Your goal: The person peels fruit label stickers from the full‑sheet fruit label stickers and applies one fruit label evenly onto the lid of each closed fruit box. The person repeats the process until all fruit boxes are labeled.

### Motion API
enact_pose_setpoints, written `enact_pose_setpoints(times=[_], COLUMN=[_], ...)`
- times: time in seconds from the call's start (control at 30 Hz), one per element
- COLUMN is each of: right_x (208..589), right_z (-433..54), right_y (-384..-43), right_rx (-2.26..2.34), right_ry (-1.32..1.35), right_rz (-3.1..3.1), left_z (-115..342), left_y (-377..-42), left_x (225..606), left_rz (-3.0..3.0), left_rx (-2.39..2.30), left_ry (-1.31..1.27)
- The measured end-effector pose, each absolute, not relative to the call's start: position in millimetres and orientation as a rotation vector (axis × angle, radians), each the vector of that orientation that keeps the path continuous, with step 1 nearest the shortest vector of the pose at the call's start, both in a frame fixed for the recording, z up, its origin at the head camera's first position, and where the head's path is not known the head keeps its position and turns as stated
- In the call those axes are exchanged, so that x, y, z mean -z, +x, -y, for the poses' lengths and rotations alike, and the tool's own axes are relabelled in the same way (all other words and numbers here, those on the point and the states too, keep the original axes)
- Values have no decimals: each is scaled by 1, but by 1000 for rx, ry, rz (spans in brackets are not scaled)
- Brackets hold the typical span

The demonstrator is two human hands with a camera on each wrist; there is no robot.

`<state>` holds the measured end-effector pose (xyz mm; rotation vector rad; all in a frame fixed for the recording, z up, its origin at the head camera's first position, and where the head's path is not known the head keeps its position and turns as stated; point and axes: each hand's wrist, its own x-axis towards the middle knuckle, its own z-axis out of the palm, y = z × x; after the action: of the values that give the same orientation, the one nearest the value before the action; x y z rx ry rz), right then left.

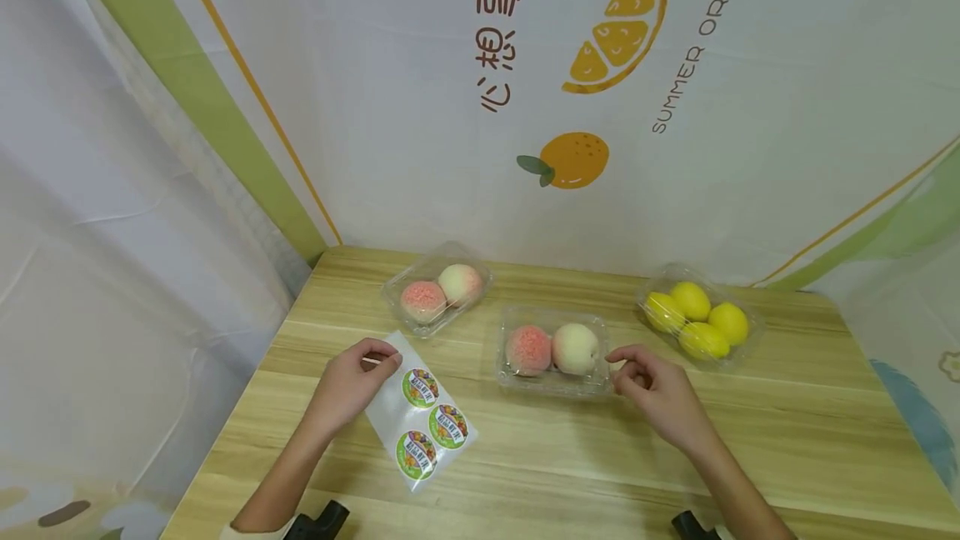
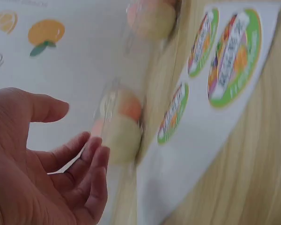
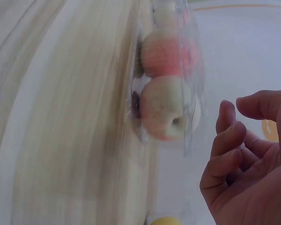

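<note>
My left hand [image 1: 351,382] is over the upper left edge of a white sticker sheet [image 1: 390,415]. In the left wrist view, its thumb and bent fingers are apart, with nothing between them. Three round fruit-label stickers [image 1: 447,427] with green rims are on the sheet. A clear plastic box [image 1: 504,383] in the middle contains two peaches [image 1: 528,350], one pinker and one paler. Just off this box's right end is my right hand [image 1: 660,394], fingers loosely curled and thumb near the index fingertip. The right wrist view shows nothing in its grasp.
Farther back on the left, another clear box [image 1: 424,328] contains two peaches. Yellow lemons [image 1: 705,341] fill a clear box [image 1: 738,357] at the back right. Behind the wooden table [image 1: 570,465] hangs a white cloth [image 1: 405,107] with orange prints.
</note>
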<state>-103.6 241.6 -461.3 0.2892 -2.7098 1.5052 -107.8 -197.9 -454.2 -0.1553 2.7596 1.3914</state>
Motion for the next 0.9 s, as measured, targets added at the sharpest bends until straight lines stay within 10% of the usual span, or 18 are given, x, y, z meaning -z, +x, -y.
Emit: enact_pose_setpoints(times=[0.9], right_x=[466], right_z=[-183], right_y=[-79], right_rx=[-1293], right_ry=[800], right_rz=[2654], left_z=[215], left_y=[-129], left_x=[485], left_rz=[-2961], left_rx=[-729], left_ry=[-94])
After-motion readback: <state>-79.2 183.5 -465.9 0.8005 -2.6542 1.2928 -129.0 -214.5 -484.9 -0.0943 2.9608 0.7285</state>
